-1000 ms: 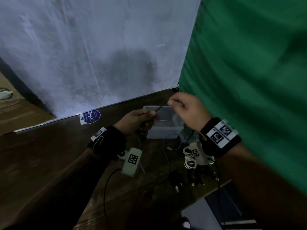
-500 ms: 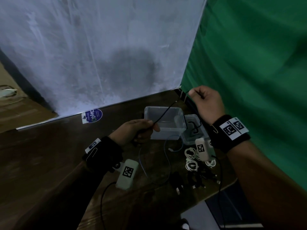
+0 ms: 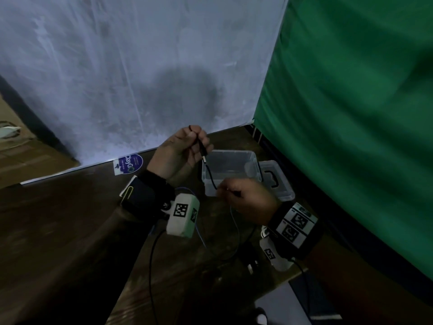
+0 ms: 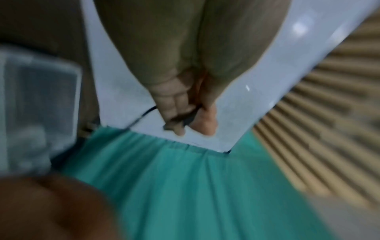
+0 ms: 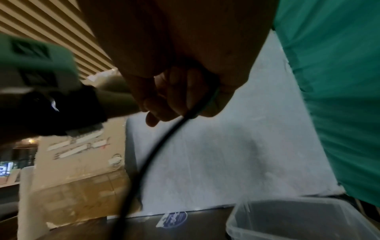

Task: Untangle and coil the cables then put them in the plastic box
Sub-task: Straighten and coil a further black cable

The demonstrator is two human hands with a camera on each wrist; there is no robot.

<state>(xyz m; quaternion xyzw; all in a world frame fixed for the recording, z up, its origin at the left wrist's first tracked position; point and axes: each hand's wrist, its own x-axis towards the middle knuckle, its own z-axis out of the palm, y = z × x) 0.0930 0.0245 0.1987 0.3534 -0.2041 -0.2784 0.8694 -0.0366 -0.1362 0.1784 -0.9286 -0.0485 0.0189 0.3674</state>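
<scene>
lifted since before, left hand (image 3: 181, 151) is pinching black cable (image 3: 209, 171); right hand (image 3: 246, 200) is gripping it below; only right wrist view is showing curled fingers (image 5: 174, 97).

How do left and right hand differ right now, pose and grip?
The left hand is raised, palm toward the camera, holding the black cable near its plug end. The right hand sits lower, in front of the plastic box, back up, pinching the cable further along. Both grip the same cable.

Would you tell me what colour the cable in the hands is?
Black cable, clearest in the right wrist view.
</scene>
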